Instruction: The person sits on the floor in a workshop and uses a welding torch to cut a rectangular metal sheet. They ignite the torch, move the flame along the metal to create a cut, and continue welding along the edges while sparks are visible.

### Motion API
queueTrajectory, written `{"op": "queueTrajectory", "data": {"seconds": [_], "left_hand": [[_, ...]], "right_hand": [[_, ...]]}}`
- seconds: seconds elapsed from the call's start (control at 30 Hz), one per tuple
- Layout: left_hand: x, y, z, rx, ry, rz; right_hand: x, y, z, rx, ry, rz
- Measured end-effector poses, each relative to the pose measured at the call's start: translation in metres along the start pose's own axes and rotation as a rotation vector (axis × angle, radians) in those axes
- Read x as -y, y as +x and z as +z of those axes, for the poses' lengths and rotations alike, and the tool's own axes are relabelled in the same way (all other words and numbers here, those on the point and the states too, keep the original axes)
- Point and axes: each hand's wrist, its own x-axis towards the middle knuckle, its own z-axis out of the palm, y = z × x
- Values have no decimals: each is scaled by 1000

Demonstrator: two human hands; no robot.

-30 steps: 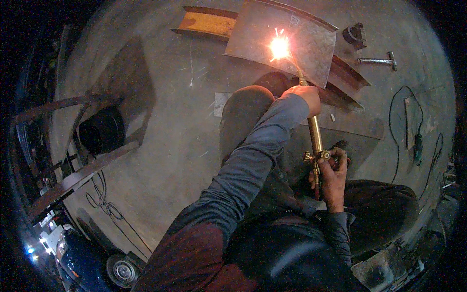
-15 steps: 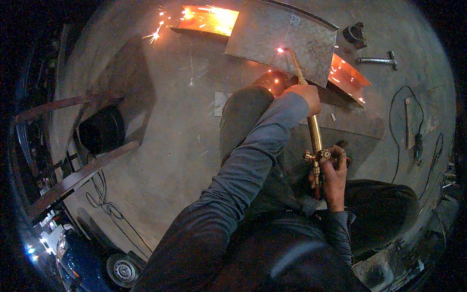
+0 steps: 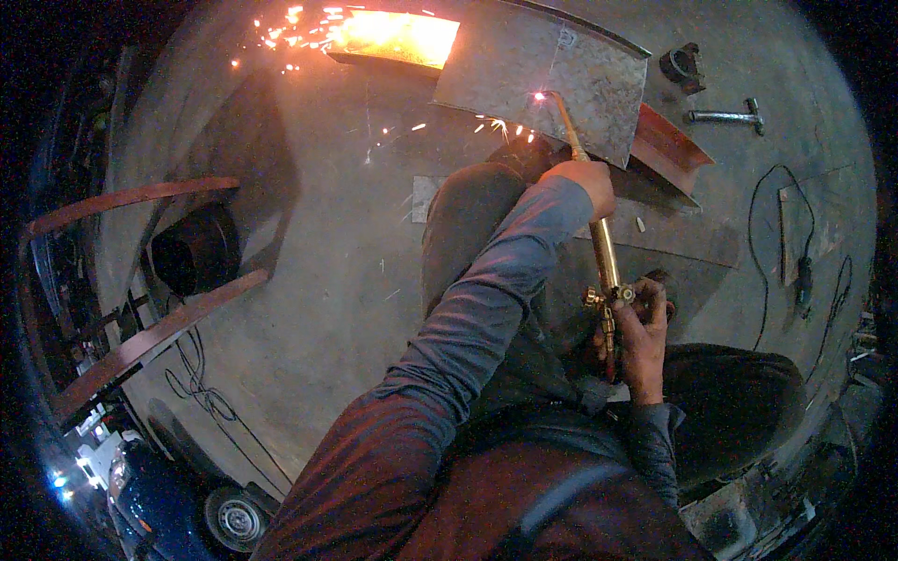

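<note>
My left hand (image 3: 582, 185) is wrapped round the neck of a brass cutting torch (image 3: 606, 254). At the torch's valve end, my right hand (image 3: 645, 327) has its fingers closed about a knob. The torch tip touches or nearly touches a grey steel plate (image 3: 533, 70), where a small bright spot glows. This plate lies across a reddish steel beam (image 3: 672, 150), whose right end sticks out from under it. Sparks and a bright yellow glow fill the beam's left end, and a few sparks fly along the plate's near edge.
A hammer (image 3: 726, 117) and a dark round metal part (image 3: 683, 68) lie right of the plate. Thin black cable (image 3: 754, 252) loops on the right. Left are a curved steel frame (image 3: 159, 332), a black bucket-like cylinder (image 3: 196, 249) and cables (image 3: 210, 397). A car wheel (image 3: 236, 521) stands lower left.
The glow on the beam's right end has faded, while the left end is brighter with more sparks. New sparks show at the plate's near edge. Both hands and the torch hardly moved.
</note>
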Motion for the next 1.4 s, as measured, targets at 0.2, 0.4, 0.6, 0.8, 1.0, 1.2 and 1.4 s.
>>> {"op": "queueTrajectory", "data": {"seconds": [0.2, 0.4, 0.6, 0.8, 1.0, 1.2, 1.4], "left_hand": [[17, 12, 18, -93, 64, 66], [12, 11, 17, -113, 87, 115], [13, 15, 21, -117, 52, 25], [2, 3, 5, -19, -20, -54], [0, -1, 4, -27, -59, -112], [1, 2, 4, -7, -34, -94], [0, -3, -1, 21, -13, -55]], "right_hand": [[-1, -1, 5, 3, 49, 2], [-3, 0, 3, -12, -6, -38], [0, -1, 4, -12, -28, -28], [-2, -2, 4, 4, 19, -30], [-5, -1, 4, -17, 23, -65], [-4, 1, 2, 2, -7, -49], [2, -4, 6, -8, -16, -30]]}}
